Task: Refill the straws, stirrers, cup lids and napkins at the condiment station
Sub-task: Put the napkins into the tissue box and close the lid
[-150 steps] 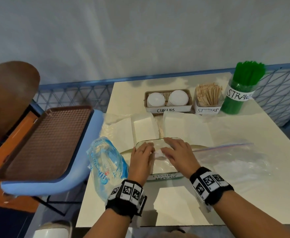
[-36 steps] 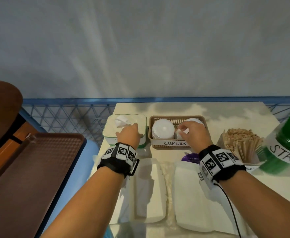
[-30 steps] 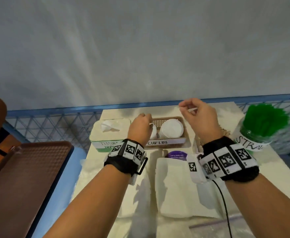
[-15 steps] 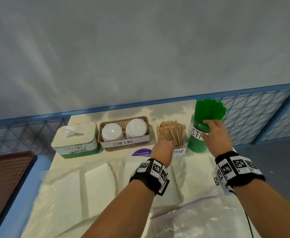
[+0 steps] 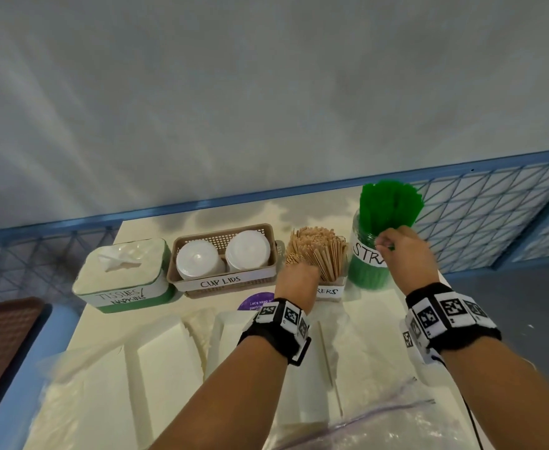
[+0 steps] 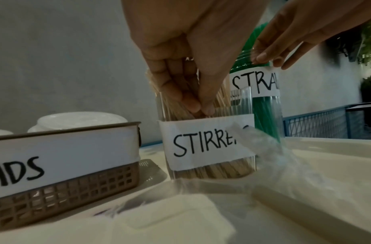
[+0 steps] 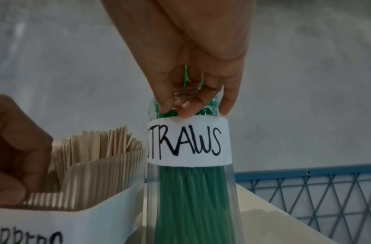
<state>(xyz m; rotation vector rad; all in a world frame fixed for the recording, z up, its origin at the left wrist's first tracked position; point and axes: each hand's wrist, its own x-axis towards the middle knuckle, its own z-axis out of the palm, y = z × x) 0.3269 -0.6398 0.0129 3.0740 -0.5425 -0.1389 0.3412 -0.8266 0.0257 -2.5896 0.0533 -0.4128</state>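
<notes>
Four labelled holders stand in a row at the table's far edge. The tissue box (image 5: 123, 277) is at the left, then the brown cup-lid basket (image 5: 223, 229) with two stacks of white lids (image 5: 198, 261). My left hand (image 5: 297, 277) pinches the front rim of the clear stirrer container (image 6: 205, 142), thumb and fingers meeting at the rim among the wooden stirrers (image 5: 318, 251). My right hand (image 5: 396, 251) grips the neck of the straw jar (image 7: 190, 145), its fingers (image 7: 186, 109) curled over the rim against the green straws (image 5: 390, 203).
Stacks of white napkins (image 5: 166, 362) in thin plastic lie on the table in front of the holders. A clear zip bag (image 5: 380, 430) is at the near right, and a brown tray (image 5: 3, 336) at the left. A blue mesh railing (image 5: 481, 216) runs behind the table.
Both hands left the cup-lid basket and moved right. The left went to the stirrer container. The right went to the straw jar and settled lower on its neck.
</notes>
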